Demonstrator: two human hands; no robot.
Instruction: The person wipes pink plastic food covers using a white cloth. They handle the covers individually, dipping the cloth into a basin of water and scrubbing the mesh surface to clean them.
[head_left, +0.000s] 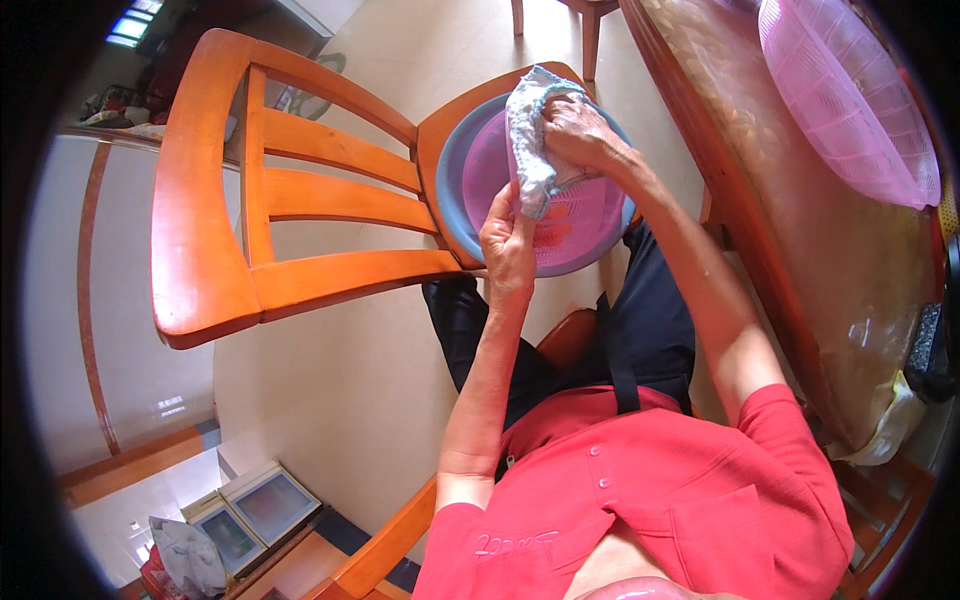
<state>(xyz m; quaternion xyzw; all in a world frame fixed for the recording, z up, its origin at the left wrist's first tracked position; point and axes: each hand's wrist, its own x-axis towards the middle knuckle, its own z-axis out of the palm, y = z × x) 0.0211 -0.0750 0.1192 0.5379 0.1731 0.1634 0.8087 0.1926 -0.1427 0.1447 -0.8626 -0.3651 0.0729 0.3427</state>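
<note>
A blue plastic basin sits on the seat of a wooden chair before me. Pink perforated plastic, apparently a basket, shows inside the basin's outline. My left hand pinches its near rim, thumb up, beside the hanging end of a cloth. The white cloth, edged in pale blue, drapes over the pink rim. My right hand presses bunched cloth against the pink plastic, fingers partly hidden in its folds. Whether the pink piece rests in the basin or is held above it, I cannot tell.
A table with a clear cover runs along the right, bearing a large pink mesh basket tipped on its side. The chair's slatted back rises to the left. A white cabinet stands farther left. Another chair's legs show at the top.
</note>
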